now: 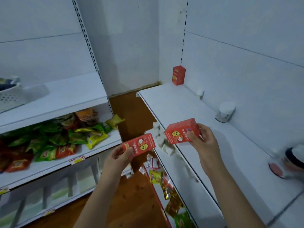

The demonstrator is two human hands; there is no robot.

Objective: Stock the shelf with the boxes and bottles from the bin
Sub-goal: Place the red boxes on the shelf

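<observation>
My left hand (119, 159) grips a red box (139, 144) over the gap between the two shelf units. My right hand (203, 141) holds a second red box (179, 131), tilted, just above the front edge of the white right-hand shelf (189, 104). A third red box (179, 75) stands upright in that shelf's far corner. Two white-capped bottles (225, 113) (200, 93) stand along the shelf's back wall. At the right edge, blurred, is another white bottle (294, 156). A white perforated bin (11, 94) sits on the left shelf, partly cut off.
The left unit's lower shelf (54, 162) holds several green, yellow and red snack packets. More packets and small white bottles (158, 134) lie on the shelves below the right-hand shelf. A brown wooden floor (131, 199) shows between the units.
</observation>
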